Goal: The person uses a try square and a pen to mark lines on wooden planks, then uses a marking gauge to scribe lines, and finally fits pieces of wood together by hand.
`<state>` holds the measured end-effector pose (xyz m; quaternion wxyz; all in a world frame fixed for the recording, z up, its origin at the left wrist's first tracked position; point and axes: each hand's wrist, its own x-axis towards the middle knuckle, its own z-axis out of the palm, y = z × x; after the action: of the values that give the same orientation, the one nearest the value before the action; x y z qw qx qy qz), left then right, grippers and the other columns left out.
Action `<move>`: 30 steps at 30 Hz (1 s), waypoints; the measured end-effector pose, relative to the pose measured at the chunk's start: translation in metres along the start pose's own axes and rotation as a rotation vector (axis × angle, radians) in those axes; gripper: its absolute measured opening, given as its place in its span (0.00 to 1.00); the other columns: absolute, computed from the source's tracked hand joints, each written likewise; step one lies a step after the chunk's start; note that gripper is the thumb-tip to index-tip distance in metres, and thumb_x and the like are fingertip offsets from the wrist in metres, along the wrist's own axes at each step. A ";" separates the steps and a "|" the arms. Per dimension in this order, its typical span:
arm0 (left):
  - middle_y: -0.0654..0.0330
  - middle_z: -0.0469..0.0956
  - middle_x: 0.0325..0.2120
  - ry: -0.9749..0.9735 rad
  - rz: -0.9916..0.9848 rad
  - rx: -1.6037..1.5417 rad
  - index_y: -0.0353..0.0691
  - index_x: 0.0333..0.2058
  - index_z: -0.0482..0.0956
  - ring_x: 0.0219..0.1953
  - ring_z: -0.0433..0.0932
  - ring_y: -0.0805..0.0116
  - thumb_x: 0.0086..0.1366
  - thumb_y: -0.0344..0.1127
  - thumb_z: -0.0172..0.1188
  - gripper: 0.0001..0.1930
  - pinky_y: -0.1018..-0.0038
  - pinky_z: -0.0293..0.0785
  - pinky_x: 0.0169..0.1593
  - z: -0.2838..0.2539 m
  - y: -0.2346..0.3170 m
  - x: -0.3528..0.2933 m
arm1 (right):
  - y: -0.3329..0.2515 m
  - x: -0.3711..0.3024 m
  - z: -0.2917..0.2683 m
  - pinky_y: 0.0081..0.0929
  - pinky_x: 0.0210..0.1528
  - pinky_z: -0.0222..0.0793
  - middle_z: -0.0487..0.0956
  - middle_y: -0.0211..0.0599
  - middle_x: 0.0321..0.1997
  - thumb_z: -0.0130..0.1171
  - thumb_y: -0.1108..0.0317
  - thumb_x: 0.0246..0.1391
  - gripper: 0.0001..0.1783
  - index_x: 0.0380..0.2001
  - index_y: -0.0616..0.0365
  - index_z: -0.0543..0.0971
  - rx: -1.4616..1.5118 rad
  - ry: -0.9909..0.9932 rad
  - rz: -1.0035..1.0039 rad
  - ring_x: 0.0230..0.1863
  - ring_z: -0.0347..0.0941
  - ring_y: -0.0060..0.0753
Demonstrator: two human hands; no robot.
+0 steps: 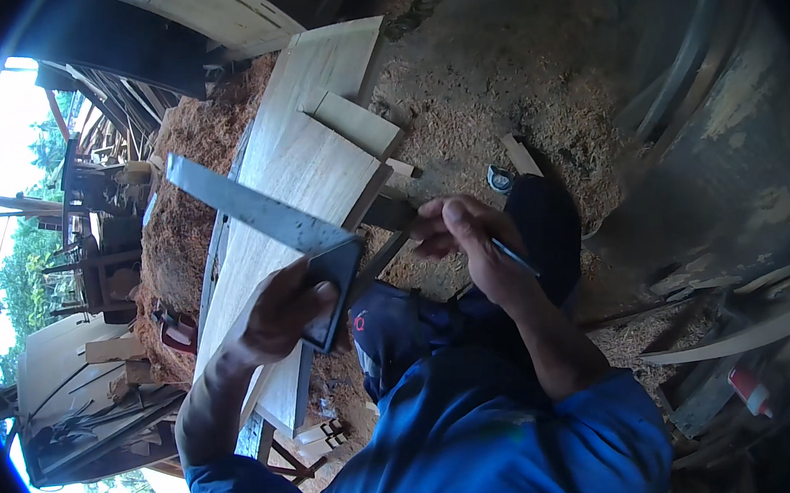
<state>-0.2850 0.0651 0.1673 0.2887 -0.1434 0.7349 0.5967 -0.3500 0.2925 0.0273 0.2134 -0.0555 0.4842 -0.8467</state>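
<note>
My left hand (279,315) is closed around the dark stock of a try square (261,213). Its long metal blade points away to the upper left, above a pale wooden board (290,176); whether it touches the wood I cannot tell. Off the board's right edge, my right hand (474,239) is raised with its fingers curled. A thin pencil-like stick (514,259) pokes out of that hand on the wrist side. On the board's far part, a short piece of wood (356,124) juts over the right edge.
Beyond my right hand lie a round tape measure (500,179) and a wood offcut (520,155). Brown shavings (186,161) are heaped left of the board, near a red-handled tool (177,331). A white and red bottle (752,392) lies at the right, by curved wooden strips (741,334).
</note>
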 end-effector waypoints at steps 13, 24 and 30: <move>0.43 0.73 0.47 0.538 0.557 1.302 0.34 0.56 0.71 0.52 0.74 0.46 0.45 0.63 0.72 0.47 0.52 0.70 0.51 0.022 0.015 0.034 | 0.017 0.018 0.034 0.16 0.28 0.64 0.72 0.23 0.22 0.62 0.61 0.61 0.14 0.38 0.63 0.77 0.070 -0.062 -0.012 0.27 0.67 0.09; 0.38 0.51 0.68 0.421 0.538 1.278 0.36 0.67 0.57 0.70 0.48 0.33 0.44 0.54 0.75 0.55 0.35 0.44 0.64 0.005 -0.014 0.067 | 0.001 0.037 0.044 0.16 0.28 0.64 0.73 0.22 0.22 0.65 0.53 0.58 0.21 0.37 0.63 0.79 -0.032 0.050 -0.122 0.27 0.66 0.09; 0.38 0.53 0.67 0.417 0.579 1.264 0.34 0.66 0.58 0.70 0.48 0.34 0.46 0.52 0.74 0.53 0.34 0.45 0.63 0.004 -0.018 0.071 | -0.001 0.035 0.041 0.21 0.39 0.73 0.82 0.37 0.32 0.63 0.59 0.61 0.17 0.43 0.64 0.79 -0.088 0.034 -0.078 0.35 0.77 0.19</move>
<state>-0.3304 0.0739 0.1106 0.0009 0.1402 0.9876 0.0709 -0.3692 0.2460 0.0453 0.1692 -0.0693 0.5218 -0.8332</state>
